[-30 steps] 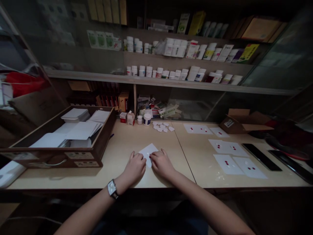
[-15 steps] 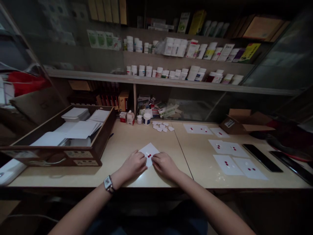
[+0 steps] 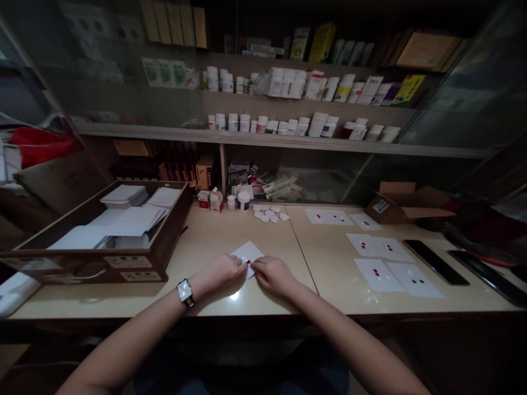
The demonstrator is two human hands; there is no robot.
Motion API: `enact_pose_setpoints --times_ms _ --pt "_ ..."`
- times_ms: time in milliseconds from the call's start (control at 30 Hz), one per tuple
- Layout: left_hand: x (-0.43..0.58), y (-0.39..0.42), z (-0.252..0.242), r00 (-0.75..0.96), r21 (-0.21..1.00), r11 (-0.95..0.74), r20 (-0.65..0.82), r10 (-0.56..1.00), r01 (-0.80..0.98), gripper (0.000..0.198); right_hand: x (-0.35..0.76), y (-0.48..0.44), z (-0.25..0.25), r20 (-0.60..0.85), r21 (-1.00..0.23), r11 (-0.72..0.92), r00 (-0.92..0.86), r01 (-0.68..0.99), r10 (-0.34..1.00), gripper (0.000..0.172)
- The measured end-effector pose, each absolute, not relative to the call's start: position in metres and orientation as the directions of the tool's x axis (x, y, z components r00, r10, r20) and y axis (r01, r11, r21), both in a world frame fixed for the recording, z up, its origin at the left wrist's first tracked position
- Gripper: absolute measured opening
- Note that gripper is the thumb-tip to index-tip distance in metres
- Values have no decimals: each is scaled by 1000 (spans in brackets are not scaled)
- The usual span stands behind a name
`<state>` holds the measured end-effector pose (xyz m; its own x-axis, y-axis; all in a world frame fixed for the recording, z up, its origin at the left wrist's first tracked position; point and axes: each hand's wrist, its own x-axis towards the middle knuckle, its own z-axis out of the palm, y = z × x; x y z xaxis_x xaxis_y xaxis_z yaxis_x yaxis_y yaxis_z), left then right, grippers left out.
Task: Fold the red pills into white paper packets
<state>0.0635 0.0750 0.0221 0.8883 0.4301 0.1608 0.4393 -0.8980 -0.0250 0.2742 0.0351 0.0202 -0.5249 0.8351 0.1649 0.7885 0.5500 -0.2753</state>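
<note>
A small square of white paper [image 3: 250, 250] lies corner-up on the counter in front of me, with red pills [image 3: 248, 261] and pale ones on it. My left hand [image 3: 222, 274] covers the paper's left corner, its fingers closed on the edge. From the other side, my right hand [image 3: 276, 275] pinches the right edge between thumb and fingers. The fingertips of both hands are close together beside the red pills. Parts of the paper are hidden under the hands.
On the right lie several paper squares with pills [image 3: 379, 274], two black phones [image 3: 435, 262] and an open carton [image 3: 405, 203]. A wooden drawer [image 3: 158, 263] of paper stands left. Behind are a white jar [image 3: 244, 202], small paper pieces [image 3: 270, 214] and medicine shelves [image 3: 267, 137].
My left hand has come slightly inward over the paper, and the fingertips of both hands are closer together. Less of the pills shows. The whole view has shifted a little.
</note>
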Motion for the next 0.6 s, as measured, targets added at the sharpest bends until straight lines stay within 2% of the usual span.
enact_pose_setpoints --times_ms 133,300,400,600 --pt "63 74 23 852 51 -880 226 472 473 26 275 31 21 205 -284 567 -529 773 824 25" --pt "63 76 21 835 106 -866 231 499 488 27 273 35 14 220 -254 541 -497 802 839 18" --pt "62 76 23 810 168 -844 239 536 509 26 272 40 6 222 -254 511 -465 821 857 21" --pt "60 74 29 687 348 -717 231 689 603 37 272 43 7 217 -363 404 -346 840 913 19"
